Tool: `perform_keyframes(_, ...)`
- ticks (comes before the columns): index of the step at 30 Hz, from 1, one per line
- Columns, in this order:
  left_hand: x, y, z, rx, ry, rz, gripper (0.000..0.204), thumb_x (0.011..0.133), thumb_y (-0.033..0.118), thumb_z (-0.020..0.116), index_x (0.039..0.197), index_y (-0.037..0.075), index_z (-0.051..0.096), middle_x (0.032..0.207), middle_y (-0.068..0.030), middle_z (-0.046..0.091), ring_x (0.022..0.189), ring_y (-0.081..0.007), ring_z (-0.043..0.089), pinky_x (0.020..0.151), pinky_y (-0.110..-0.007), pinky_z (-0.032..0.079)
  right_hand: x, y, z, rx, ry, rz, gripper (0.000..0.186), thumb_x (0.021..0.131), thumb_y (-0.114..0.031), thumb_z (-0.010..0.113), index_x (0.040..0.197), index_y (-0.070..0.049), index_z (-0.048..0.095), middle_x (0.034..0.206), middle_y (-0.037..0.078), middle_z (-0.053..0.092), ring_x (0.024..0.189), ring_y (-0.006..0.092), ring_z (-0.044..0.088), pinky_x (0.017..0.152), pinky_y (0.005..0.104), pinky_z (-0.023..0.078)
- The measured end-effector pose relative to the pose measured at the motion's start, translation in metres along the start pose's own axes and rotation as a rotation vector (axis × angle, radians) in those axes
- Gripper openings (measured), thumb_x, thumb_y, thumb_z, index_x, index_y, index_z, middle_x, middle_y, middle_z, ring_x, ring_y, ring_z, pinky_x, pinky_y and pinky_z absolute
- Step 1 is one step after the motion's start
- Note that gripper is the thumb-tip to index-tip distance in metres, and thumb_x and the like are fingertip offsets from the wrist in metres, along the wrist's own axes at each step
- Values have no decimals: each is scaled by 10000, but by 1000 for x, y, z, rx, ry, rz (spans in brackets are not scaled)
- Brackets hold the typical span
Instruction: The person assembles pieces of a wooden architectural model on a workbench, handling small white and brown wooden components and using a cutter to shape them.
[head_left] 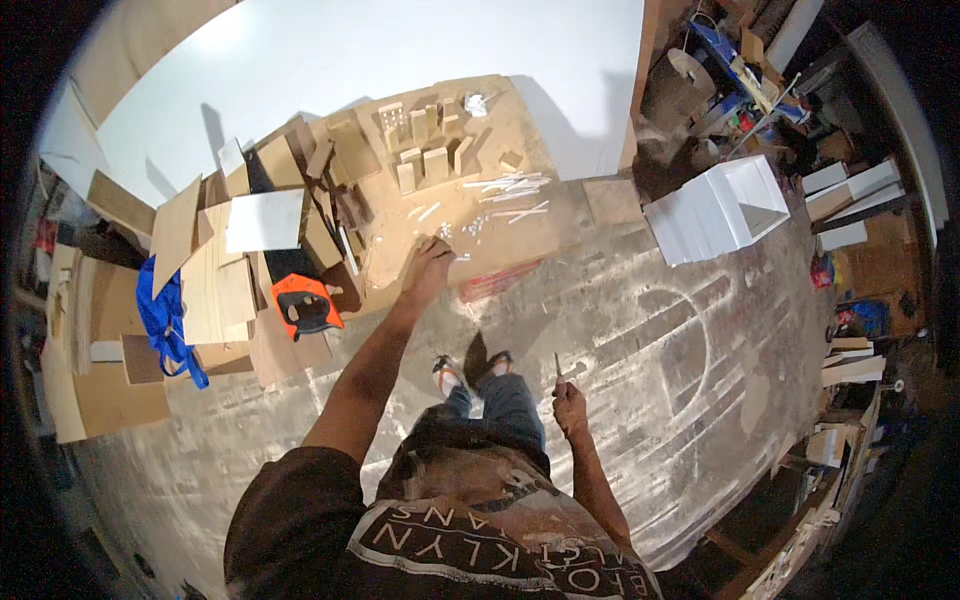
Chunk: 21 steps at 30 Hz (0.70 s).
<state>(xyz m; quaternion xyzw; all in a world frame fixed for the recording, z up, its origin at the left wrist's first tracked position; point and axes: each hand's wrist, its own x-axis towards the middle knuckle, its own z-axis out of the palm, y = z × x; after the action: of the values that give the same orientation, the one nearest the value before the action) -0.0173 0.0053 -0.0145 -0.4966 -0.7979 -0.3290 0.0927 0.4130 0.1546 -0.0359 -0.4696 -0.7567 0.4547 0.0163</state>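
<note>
At the near edge of the desk [524,128], the left hand [431,264], fingers bunched, any hold unclear, is nearer the desk's small white pieces [446,231], while the right hand [570,408], short of the desk, grips a slim tool [558,366] pointing toward it.

Blocks [435,161] at back of counter [527,228]; sticks [503,184] front-right of them; bits [476,226] before sticks; saw [309,287] left among boards [220,300]; box [695,217] right.

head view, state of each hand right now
Left hand: near small white pieces; whether it holds anything cannot be told.
Right hand: closed, holding a slim tool.
</note>
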Motion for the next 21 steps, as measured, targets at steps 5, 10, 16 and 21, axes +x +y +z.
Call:
perform_keyframes(5, 1, 6, -12, -83, 71, 40, 173, 751, 3, 646, 894, -9, 742, 946, -127, 694, 974, -321, 632, 896, -413, 505, 4, -57, 25, -111, -118, -152, 632, 1041, -566, 434, 955, 16, 666, 810, 238, 668, 813, 410, 659, 758, 467, 511)
perform_keyframes(10, -7, -7, -13, -176, 0, -69, 192, 771, -40, 632, 926, -15, 742, 964, -146, 688, 1002, -341, 625, 916, -415, 497, 19, -137, 50, 1, -221, -163, 602, 1058, -524, 421, 939, 22, 645, 841, 278, 661, 852, 475, 642, 767, 498, 500)
perform_keyframes(16, 2, -3, -21, -192, 9, 3, 193, 785, -27, 646, 934, 24, 758, 960, -115, 688, 1013, -327, 615, 936, -438, 477, 34, -197, 106, -3, -70, -204, 599, 1058, -519, 427, 958, 35, 632, 844, 317, 642, 868, 525, 623, 775, 516, 498)
perform_keyframes(21, 7, 5, -30, -169, 4, 20, 205, 790, -19, 660, 943, 53, 776, 955, -77, 694, 1008, -301, 610, 934, -424, 472, 43, -229, 153, 86, -3, -76, 601, 1058, -522, 417, 976, 31, 638, 915, 332, 653, 938, 545, 610, 808, 547, 484)
